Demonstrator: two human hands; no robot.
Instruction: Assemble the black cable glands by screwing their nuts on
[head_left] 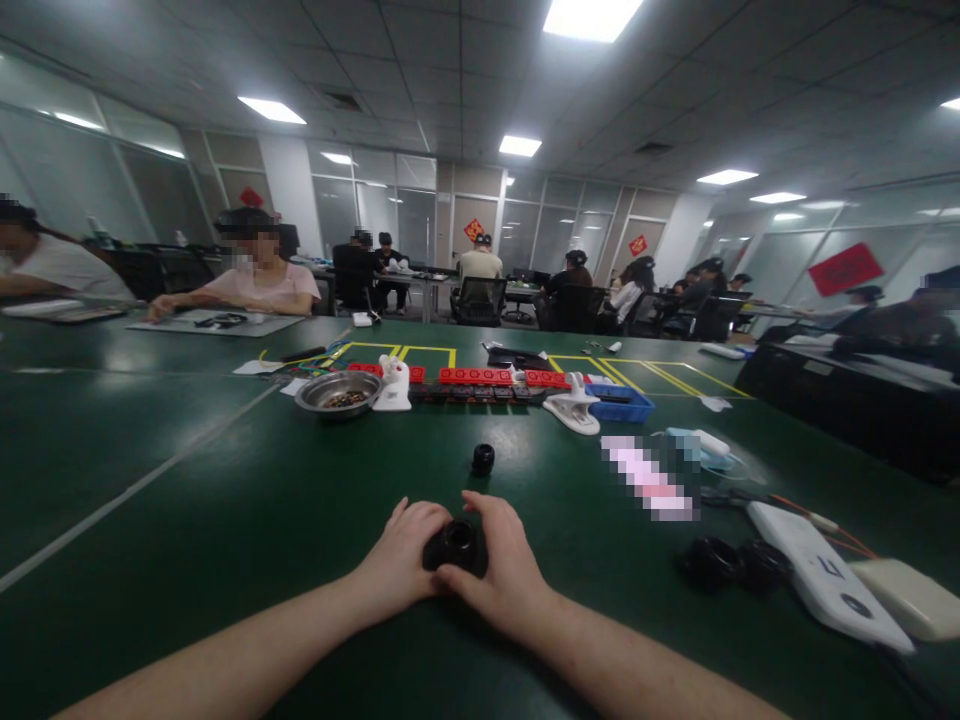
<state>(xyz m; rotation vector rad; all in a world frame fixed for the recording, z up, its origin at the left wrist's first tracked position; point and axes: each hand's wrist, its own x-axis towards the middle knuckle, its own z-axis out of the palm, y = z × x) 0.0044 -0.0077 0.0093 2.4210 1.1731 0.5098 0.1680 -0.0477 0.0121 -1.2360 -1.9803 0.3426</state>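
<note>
Both hands meet near the front edge of the green bench (225,520), with a small black round part (455,546) between them. Left hand (401,560) lies curled against the part's left side, fingers bent around it and knuckles up. Right hand (501,565) cups it from the right, fingers arched over its top and rear edge and thumb at the near side. The part stands on the bench with a round opening facing up; whether it is one piece or two pieces being joined cannot be told, as the hands cover most of it.

In the head view, which is the only one, a second small black part (483,459) stands alone on the bench just beyond the hands, apart from them and untouched. Judging from this, one part is in hand and at least one more is waiting; nothing shows any finished ones.

Farther back stand a metal bowl (339,391) with small dark pieces, a white clamp (573,405), a row of red blocks (504,376) and a blue tray (626,404). To the right lie two black round things (731,565) and a long white device (825,585). Other people sit at work along the far benches, their hands well apart from this person's.
</note>
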